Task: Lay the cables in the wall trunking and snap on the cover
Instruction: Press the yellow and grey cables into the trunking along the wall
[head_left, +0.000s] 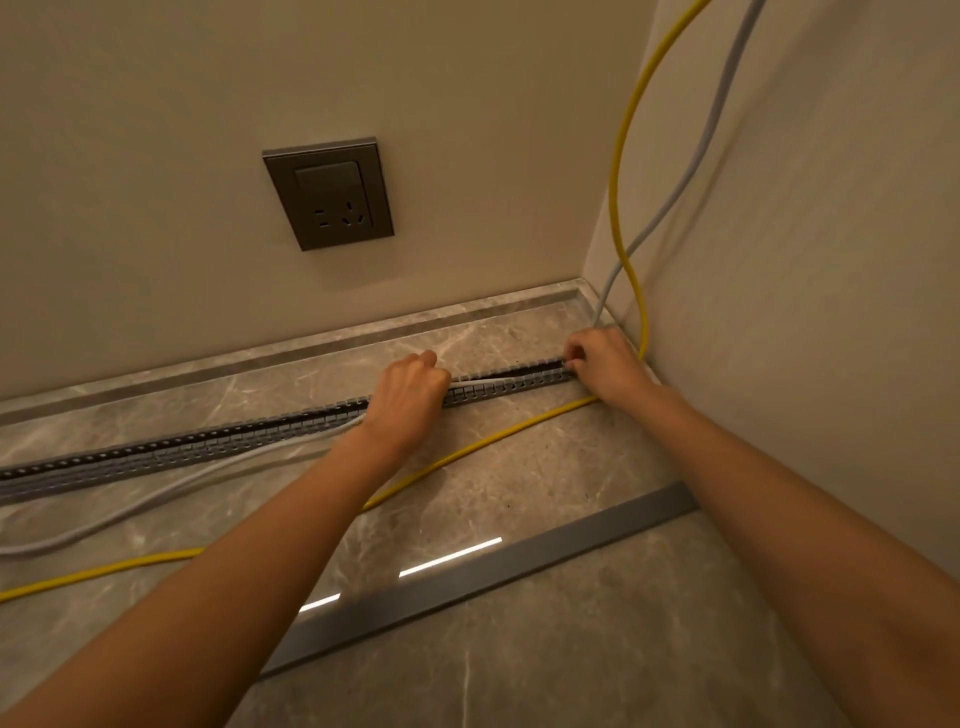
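A slotted grey trunking (208, 447) lies open along the marble surface, running from far left to the right-hand corner. The grey cable (691, 171) drops down the right wall into the trunking's right end, runs inside between my hands, then leaves it and trails left outside the channel. My left hand (410, 400) is closed on the grey cable at the trunking's middle. At the right end my right hand (602, 364) pinches the same cable. The yellow cable (467, 449) lies outside the trunking on the surface. The flat grey cover (493, 571) lies loose nearer to me.
A dark wall socket (330, 195) sits on the back wall above the trunking. A raised marble lip (311, 345) runs along the back wall. The right wall (805, 260) closes the corner just beyond my right hand.
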